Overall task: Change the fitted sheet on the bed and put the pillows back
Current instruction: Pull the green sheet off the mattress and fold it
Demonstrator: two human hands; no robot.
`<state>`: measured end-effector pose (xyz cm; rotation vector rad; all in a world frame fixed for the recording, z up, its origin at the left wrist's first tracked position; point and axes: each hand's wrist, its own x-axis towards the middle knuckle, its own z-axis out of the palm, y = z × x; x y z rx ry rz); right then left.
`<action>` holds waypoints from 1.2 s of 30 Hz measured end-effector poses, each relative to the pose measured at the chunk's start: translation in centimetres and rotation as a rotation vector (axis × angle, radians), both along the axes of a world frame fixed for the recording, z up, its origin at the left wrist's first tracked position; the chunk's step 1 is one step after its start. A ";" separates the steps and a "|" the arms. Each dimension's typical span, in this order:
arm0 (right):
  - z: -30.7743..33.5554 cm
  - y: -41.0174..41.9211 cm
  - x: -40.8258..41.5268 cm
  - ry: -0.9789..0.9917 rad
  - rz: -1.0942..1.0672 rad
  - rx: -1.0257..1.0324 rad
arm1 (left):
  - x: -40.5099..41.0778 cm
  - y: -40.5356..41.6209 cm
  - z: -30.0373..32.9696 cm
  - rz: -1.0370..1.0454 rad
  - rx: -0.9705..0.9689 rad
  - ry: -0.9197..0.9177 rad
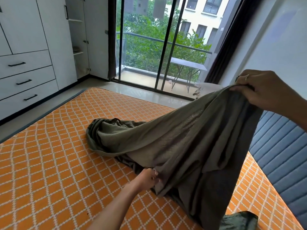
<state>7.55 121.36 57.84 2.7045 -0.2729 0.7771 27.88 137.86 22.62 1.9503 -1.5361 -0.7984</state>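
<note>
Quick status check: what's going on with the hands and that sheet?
Right hand grips sheet raised. Left hand pinches its lower edge. Sheet bunched on bare mattress. Nothing in the way.

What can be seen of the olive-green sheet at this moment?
The olive-green sheet is thin, soft, wrinkled fabric, not fitted to anything. Part lies bunched on the bare orange mattress; the rest rises in a slack drape to the right hand, which grips an edge up high. The left hand pinches a fold low down near the mattress. Another bit lies at the lower right.
</note>
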 end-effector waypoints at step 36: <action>6.7 -11.2 -3.0 -0.421 -0.412 0.015 | 13.1 -11.4 22.3 0.710 -0.831 -0.235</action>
